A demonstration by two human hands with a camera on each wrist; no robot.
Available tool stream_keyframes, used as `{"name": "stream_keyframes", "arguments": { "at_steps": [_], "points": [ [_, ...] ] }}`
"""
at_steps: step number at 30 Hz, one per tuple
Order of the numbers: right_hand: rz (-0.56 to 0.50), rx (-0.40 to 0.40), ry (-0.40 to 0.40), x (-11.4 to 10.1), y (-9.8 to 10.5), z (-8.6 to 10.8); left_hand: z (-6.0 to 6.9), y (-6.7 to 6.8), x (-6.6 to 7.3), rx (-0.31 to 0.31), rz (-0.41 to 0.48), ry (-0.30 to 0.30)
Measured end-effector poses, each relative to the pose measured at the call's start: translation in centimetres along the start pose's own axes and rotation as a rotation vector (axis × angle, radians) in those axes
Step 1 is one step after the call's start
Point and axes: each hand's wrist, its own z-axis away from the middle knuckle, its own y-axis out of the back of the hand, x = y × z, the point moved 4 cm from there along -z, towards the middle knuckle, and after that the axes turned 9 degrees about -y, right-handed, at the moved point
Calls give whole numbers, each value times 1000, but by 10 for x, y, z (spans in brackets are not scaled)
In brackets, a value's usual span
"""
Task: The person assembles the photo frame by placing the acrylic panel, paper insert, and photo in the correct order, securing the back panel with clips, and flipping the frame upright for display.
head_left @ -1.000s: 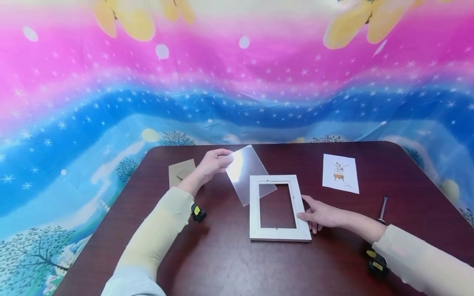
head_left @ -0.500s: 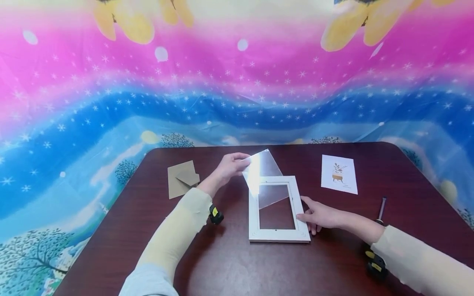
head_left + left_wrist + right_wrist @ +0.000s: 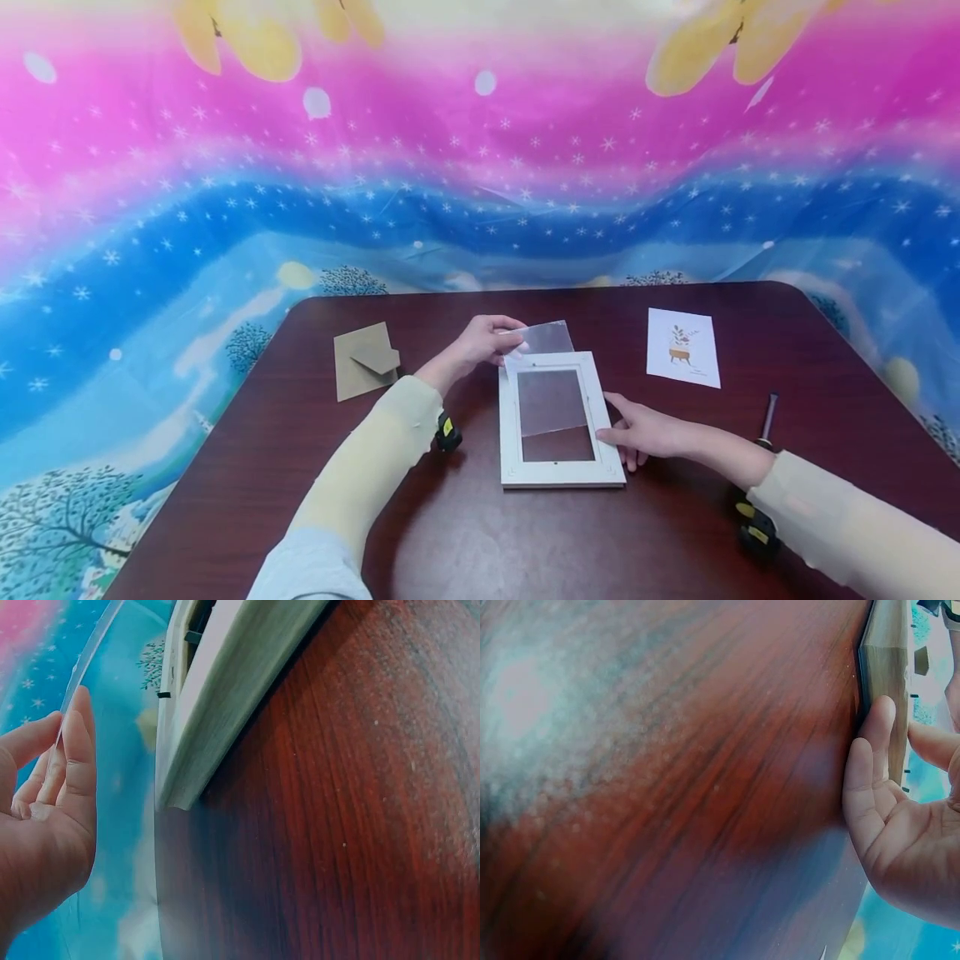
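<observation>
A white picture frame (image 3: 510, 425) lies flat on the table, its inner rebate and small tabs facing up. In the head view my left hand (image 3: 483, 340) pinches a clear plastic sheet (image 3: 546, 337) by its far left corner, over the frame's far end. The sheet spans much of the frame's opening, slightly askew; a strip at the near end is uncovered. Thumb and fingers meet on the sheet's edge (image 3: 88, 656) in the left wrist view. My right hand (image 3: 647, 429) holds the frame's right side, thumb on top and fingers (image 3: 861, 776) against the wooden side edge.
A brown backing board (image 3: 348, 367) with a fold-out stand lies at the left back. A white card with a potted-plant print (image 3: 684, 350) lies at the right back. Past the right wrist, a thin dark rod (image 3: 771, 412) sticks out. A patterned cloth (image 3: 480, 183) hangs behind the table (image 3: 450, 533).
My left hand has moved right and slightly nearer, bringing the clear sheet from beside the frame to over its opening. The right hand and the frame have stayed put.
</observation>
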Motion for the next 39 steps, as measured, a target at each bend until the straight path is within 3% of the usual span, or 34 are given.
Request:
{"name": "stream_keyframes", "arguments": {
  "at_steps": [7, 39],
  "points": [
    [4, -3, -10, 1, 1, -1, 0, -6, -1, -70, -30, 8],
    [0, 12, -12, 0, -1, 0, 8, -26, -12, -203, -64, 40]
  ]
}}
